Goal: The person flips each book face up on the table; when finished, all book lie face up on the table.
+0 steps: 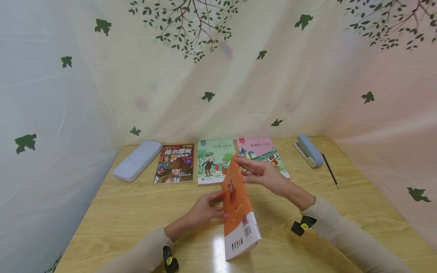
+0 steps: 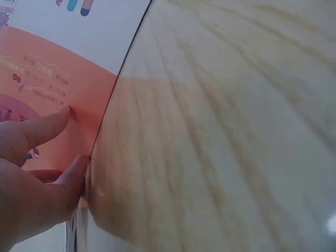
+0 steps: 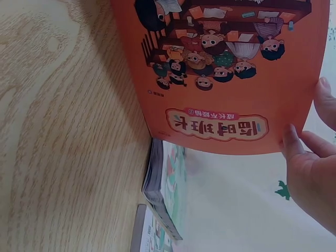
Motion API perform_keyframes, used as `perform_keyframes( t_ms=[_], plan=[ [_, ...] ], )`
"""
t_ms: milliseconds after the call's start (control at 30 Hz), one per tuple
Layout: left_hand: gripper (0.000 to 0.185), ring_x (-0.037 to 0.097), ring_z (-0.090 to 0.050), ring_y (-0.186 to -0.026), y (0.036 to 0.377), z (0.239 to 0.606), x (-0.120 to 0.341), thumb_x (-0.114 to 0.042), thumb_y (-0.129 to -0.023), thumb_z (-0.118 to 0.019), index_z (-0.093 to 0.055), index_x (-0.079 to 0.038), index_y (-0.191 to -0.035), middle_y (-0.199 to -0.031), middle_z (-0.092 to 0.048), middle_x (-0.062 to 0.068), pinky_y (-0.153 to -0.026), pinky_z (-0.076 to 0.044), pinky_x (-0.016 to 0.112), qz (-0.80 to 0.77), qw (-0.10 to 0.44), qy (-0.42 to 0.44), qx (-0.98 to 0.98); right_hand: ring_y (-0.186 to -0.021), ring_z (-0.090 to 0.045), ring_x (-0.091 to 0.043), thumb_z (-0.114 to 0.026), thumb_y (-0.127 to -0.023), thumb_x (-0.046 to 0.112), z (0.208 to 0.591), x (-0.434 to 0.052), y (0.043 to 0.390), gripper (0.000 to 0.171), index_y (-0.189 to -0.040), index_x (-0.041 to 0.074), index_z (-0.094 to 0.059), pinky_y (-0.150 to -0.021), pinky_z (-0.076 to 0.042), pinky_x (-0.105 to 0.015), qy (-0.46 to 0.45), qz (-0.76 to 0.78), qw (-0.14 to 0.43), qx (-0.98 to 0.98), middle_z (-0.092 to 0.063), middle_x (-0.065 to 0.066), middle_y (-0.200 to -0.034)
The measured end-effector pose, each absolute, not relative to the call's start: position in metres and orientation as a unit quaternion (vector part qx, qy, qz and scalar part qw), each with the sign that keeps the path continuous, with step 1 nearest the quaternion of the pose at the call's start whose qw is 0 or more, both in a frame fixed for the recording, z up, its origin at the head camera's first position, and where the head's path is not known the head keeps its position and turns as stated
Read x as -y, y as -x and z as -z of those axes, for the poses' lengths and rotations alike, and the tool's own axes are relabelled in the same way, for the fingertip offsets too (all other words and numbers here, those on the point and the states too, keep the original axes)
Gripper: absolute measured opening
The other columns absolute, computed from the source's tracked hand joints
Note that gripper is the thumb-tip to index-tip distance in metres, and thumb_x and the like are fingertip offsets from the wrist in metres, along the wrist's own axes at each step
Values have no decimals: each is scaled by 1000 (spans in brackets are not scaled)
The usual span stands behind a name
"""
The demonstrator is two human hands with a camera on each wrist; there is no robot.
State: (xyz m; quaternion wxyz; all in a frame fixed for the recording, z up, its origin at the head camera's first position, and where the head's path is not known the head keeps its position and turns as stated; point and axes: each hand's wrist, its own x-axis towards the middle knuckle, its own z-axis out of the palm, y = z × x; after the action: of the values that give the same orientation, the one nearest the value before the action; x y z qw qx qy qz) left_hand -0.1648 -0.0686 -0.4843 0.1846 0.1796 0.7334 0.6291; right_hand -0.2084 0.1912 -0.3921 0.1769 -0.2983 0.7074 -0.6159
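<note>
An orange and white picture book (image 1: 236, 204) stands tilted on edge over the table's middle, its back cover toward the head camera. My right hand (image 1: 264, 176) grips its upper far corner. In the right wrist view, the orange front cover (image 3: 220, 100) shows drawn children and a title, with fingertips at its edge. On the other side, my left hand (image 1: 203, 207) touches the back cover. Seen from the left wrist, the extended fingers (image 2: 50, 126) rest on the orange part near the book's lower edge.
Along the back lie a pale case (image 1: 137, 161), a dark comic-style book (image 1: 174, 165), a green book (image 1: 213, 151) and a pink book (image 1: 256, 146). A blue stapler (image 1: 308, 149) and a black pencil (image 1: 330, 169) lie at the right. Printed curtains surround the wooden table (image 1: 123, 212).
</note>
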Motion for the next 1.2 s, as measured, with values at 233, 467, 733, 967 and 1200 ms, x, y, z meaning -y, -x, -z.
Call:
perform_keyframes(
  t_ms=[233, 467, 733, 967, 1200],
  plan=[
    [74, 38, -50, -140, 167, 472, 70, -13, -89, -80, -45, -5, -153, -154, -51, 16, -116, -43, 52, -594, 172, -185, -764, -153, -31, -26, -68, -98, 12, 398, -191, 209, 70, -159, 11, -35, -104, -53, -30, 298, 621, 168, -706, -28, -5, -169],
    [74, 35, -52, -139, 164, 446, 71, -15, -92, -76, -42, -19, -157, -157, -49, 8, -115, -44, 54, -607, 148, -232, -746, -154, -29, -27, -67, -98, 12, 403, -182, 206, 72, -161, 14, -32, -108, -50, -29, 304, 629, 170, -695, -31, -7, -168],
    [76, 30, -52, -140, 164, 420, 79, -19, -92, -77, -41, -32, -157, -157, -49, 3, -110, -50, 50, -612, 131, -232, -745, -154, -29, -32, -73, -94, 13, 416, -169, 202, 78, -160, 12, -33, -110, -47, -29, 315, 622, 179, -694, -32, -9, -167],
    [74, 34, -49, -142, 167, 406, 88, -15, -92, -76, -42, -25, -157, -158, -47, 7, -115, -43, 57, -628, 118, -238, -732, -153, -34, -30, -73, -93, 10, 424, -157, 201, 76, -159, 14, -36, -110, -48, -31, 325, 608, 171, -704, -36, -6, -166],
    [73, 29, -48, -144, 169, 398, 102, -18, -92, -77, -43, -26, -156, -158, -48, 2, -114, -45, 52, -628, 125, -225, -734, -152, -36, -28, -73, -93, 7, 427, -146, 199, 76, -159, 17, -37, -114, -46, -35, 343, 588, 169, -713, -35, -2, -166]
  ],
)
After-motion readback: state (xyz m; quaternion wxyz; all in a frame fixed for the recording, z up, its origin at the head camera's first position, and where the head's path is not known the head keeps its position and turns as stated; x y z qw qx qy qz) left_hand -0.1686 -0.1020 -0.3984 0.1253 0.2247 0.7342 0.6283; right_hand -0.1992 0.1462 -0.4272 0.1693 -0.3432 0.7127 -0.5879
